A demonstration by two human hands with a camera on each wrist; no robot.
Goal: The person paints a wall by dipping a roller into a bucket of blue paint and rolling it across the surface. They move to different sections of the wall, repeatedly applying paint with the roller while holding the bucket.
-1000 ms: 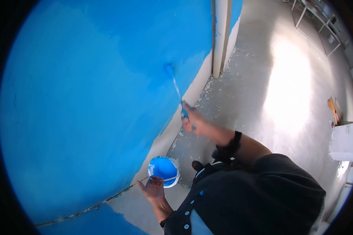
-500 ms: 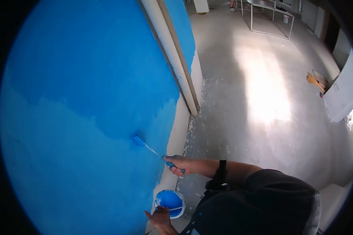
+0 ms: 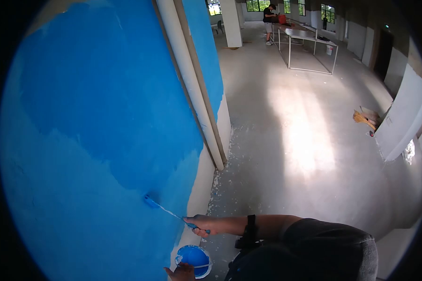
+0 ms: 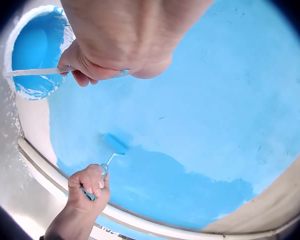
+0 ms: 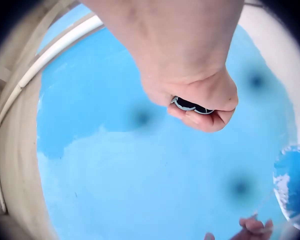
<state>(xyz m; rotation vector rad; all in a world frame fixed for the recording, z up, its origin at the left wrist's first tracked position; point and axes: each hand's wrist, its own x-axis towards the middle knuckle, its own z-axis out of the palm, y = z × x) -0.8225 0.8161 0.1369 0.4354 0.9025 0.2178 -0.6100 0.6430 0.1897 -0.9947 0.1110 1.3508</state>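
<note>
My right hand (image 3: 199, 225) grips the handle of a paint roller (image 3: 151, 201), its thin frame slanting up and left. The small blue roller head lies against the blue wall (image 3: 94, 187), near the lower border of a darker blue patch. Low at the wall's foot is a white bucket (image 3: 209, 260) with blue paint inside and smears on its rim. My left hand (image 4: 125, 45) holds the bucket's pale handle (image 4: 35, 72) in curled fingers, its thumb sticking out in the head view. In the right wrist view the right hand (image 5: 190, 95) hides most of the roller.
A pale vertical pipe (image 3: 192, 84) runs down the wall's right edge. Paint spatters dot the grey floor (image 3: 253, 187). Farther off stand a metal-framed table (image 3: 309, 35), a person (image 3: 268, 21) and a white pillar (image 3: 231, 23). A yellowish broom-like thing (image 3: 365, 119) lies at right.
The roller has moved down the wall from higher up, with the right hand following. The head view has tilted up, bringing the far room into sight. The left hand stays at the bucket.
</note>
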